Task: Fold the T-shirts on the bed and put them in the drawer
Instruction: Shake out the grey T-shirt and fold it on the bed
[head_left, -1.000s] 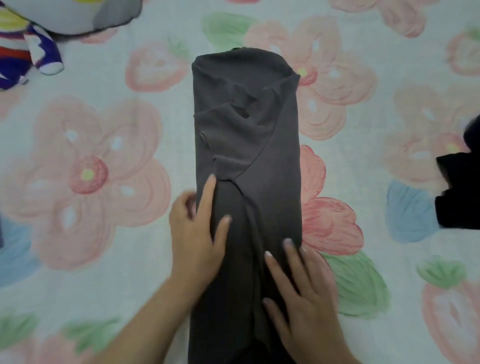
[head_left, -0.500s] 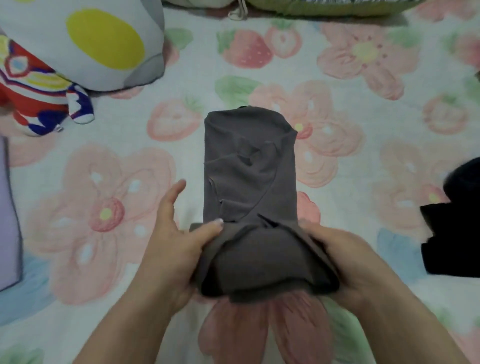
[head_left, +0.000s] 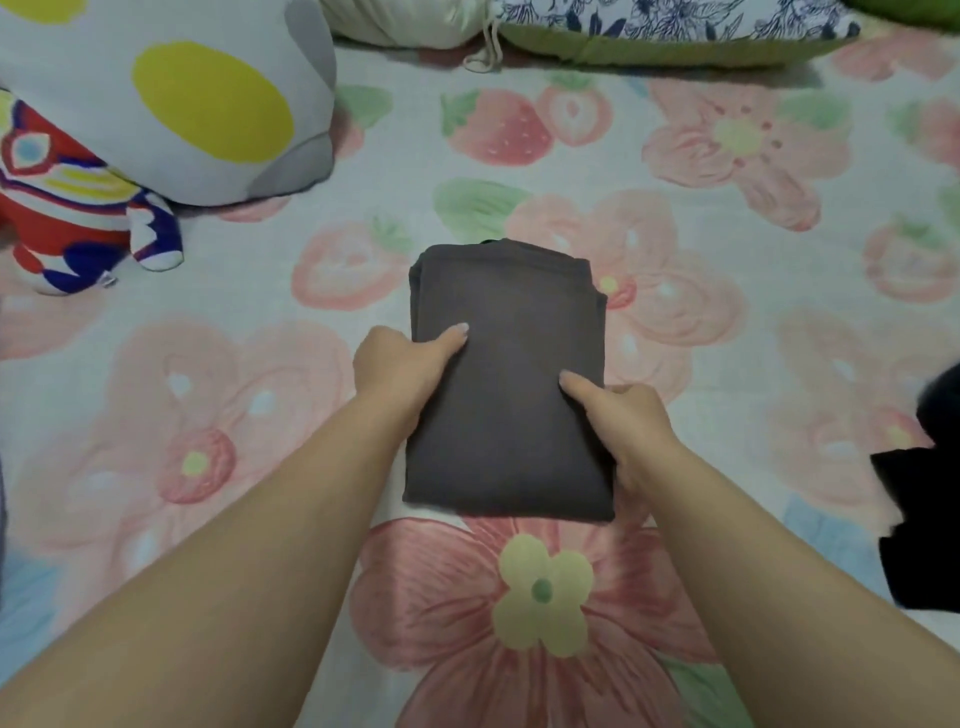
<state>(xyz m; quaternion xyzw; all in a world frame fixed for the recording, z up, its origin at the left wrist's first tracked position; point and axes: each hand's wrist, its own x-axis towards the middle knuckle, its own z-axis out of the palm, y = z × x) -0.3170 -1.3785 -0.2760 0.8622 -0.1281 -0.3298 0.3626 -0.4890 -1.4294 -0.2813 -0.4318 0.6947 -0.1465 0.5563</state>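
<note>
- The T-shirt (head_left: 506, 379) is a dark grey-brown one, folded into a compact rectangle that is longer away from the person than it is wide.
- Its top face is smooth and nearly free of creases. The near edge is a rounded fold, and stacked layers show at the far left corner.
- A small dark bit of cloth pokes out at the middle of the far edge; what it is cannot be told.
- The shirt sits in the middle of the bed (head_left: 270, 291), over a sheet printed with pink flowers and strawberries. Whether it rests on the sheet or is lifted just clear of it cannot be told.
- The left hand (head_left: 400, 374) grips the shirt's left edge, thumb lying flat on top and fingers hidden below the cloth.
- The right hand (head_left: 623, 421) grips the right edge nearer the person, thumb on top and fingers tucked under.
- A black garment (head_left: 919, 519) lies bunched at the right edge of the view, well apart from the shirt.
- A red, white and blue plush toy (head_left: 67, 218) sits far left, touching a grey cushion (head_left: 208, 98) with a yellow oval.
- A blue-flowered pillow (head_left: 675, 21) lies along the far side.
</note>
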